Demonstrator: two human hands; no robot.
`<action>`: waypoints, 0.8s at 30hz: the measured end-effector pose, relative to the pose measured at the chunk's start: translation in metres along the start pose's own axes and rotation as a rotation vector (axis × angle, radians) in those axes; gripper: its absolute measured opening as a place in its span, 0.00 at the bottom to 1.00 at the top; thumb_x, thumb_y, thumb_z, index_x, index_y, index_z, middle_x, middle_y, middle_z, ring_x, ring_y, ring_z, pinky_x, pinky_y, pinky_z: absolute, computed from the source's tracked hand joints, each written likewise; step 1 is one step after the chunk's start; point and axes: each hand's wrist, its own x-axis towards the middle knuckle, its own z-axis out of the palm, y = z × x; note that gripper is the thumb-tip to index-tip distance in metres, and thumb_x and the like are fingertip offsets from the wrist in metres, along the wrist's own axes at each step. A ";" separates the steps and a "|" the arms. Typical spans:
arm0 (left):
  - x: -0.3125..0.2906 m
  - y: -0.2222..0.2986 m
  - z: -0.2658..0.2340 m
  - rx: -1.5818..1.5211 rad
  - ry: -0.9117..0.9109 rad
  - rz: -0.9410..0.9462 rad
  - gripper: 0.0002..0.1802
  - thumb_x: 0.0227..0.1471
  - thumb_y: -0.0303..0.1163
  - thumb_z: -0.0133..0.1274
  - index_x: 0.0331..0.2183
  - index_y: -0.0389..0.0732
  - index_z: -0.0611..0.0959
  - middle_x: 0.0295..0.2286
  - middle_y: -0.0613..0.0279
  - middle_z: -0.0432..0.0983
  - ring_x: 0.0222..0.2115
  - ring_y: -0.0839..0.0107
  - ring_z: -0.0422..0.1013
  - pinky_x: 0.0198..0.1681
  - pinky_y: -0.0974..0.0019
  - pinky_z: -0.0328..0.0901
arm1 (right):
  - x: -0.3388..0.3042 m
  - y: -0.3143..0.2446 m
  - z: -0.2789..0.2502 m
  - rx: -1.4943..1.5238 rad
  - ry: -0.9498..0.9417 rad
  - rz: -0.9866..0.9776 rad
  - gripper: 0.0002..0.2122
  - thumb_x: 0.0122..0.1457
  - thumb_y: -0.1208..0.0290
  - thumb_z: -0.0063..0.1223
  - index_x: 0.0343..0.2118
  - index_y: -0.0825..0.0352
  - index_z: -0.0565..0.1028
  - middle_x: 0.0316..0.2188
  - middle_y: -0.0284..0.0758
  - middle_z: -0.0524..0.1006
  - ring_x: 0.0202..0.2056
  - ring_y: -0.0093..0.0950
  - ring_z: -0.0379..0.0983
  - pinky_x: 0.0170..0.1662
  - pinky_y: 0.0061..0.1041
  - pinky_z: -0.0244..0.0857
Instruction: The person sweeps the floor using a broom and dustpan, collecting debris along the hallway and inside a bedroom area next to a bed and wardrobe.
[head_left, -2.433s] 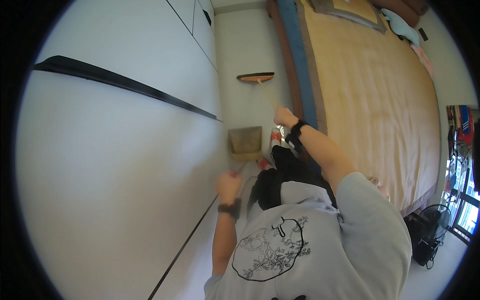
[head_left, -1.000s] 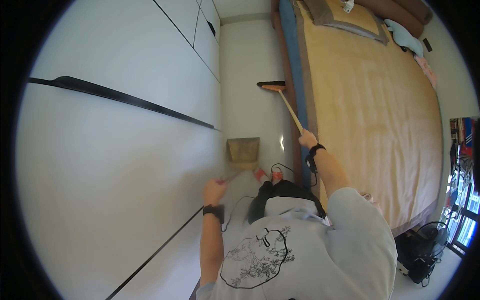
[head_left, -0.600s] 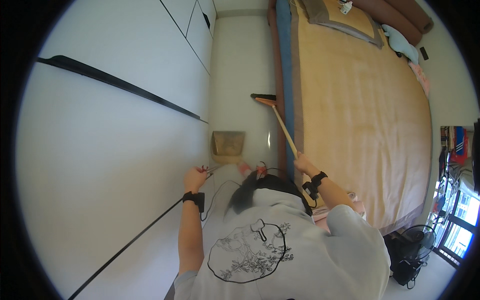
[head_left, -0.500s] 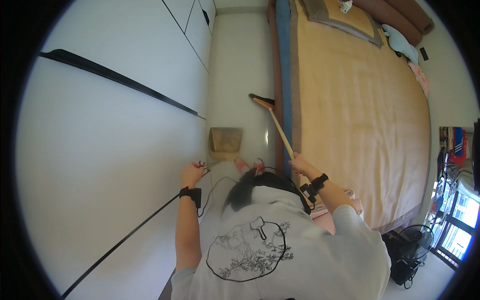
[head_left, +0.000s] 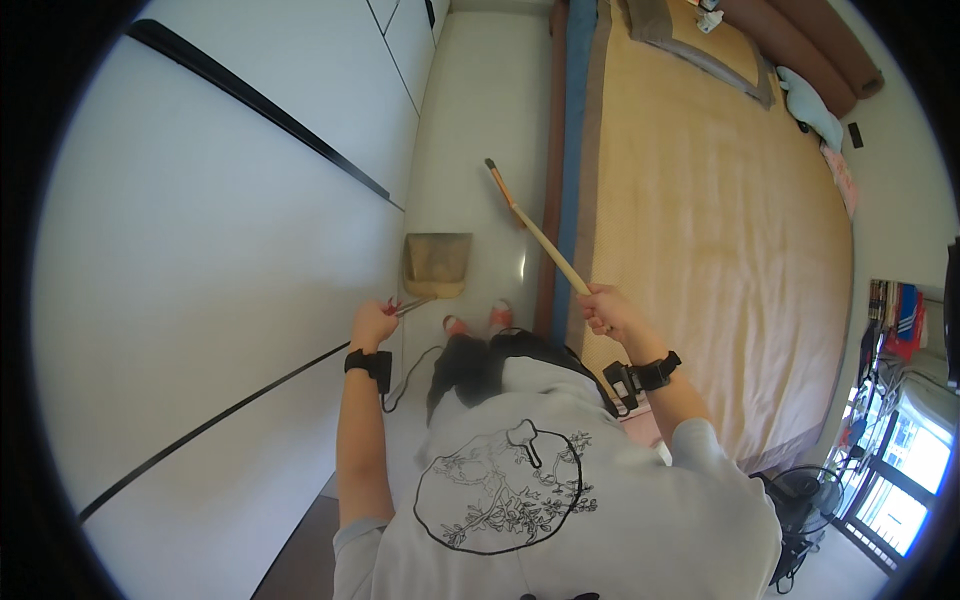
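Observation:
My right hand is closed around the pale handle of a broom, beside the bed's near side. The broom's orange and dark head points away from me over the pale floor, between cabinet and bed. In my left hand, close to the white cabinet front, is the thin handle of a dustpan. Its tan pan lies ahead of that hand, just beyond my feet in reddish slippers. What the pan holds, if anything, is too blurred to tell. Each wrist wears a black strap with a small device.
A bed with a tan mat and brown edge runs along the right. White cabinets with dark grooves line the left, leaving a narrow strip of floor. A black fan stands at the lower right.
The broom head has lifted away from the bed's base and swung left, turning edge-on. The dustpan and my left hand have shifted slightly left and away from me.

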 end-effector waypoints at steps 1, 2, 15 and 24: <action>-0.002 0.000 0.002 -0.001 0.002 0.003 0.12 0.35 0.37 0.49 0.22 0.39 0.79 0.19 0.48 0.71 0.24 0.53 0.69 0.27 0.59 0.63 | 0.003 -0.002 -0.002 0.000 0.002 -0.003 0.03 0.50 0.75 0.41 0.25 0.63 0.61 0.13 0.29 0.59 0.08 0.13 0.50 0.08 0.12 0.41; -0.007 -0.002 0.004 -0.003 0.046 -0.009 0.11 0.35 0.36 0.49 0.22 0.39 0.79 0.19 0.49 0.71 0.23 0.53 0.69 0.27 0.59 0.63 | 0.008 -0.004 -0.004 -0.050 0.018 -0.034 0.03 0.50 0.75 0.41 0.26 0.64 0.61 0.13 0.28 0.59 0.08 0.13 0.50 0.08 0.13 0.42; -0.054 -0.011 0.020 0.025 0.031 0.067 0.10 0.33 0.34 0.50 0.25 0.44 0.80 0.22 0.55 0.74 0.25 0.59 0.70 0.28 0.63 0.64 | 0.118 -0.021 -0.011 -0.981 0.317 -0.244 0.16 0.44 0.73 0.40 0.36 0.77 0.66 0.23 0.50 0.72 0.23 0.39 0.71 0.24 0.31 0.66; -0.011 0.001 -0.001 0.066 0.023 0.112 0.09 0.34 0.35 0.51 0.23 0.45 0.80 0.21 0.55 0.73 0.25 0.59 0.70 0.28 0.63 0.64 | 0.164 0.006 -0.018 -1.243 0.378 -0.158 0.19 0.43 0.75 0.42 0.40 0.77 0.62 0.33 0.53 0.70 0.38 0.42 0.68 0.37 0.33 0.64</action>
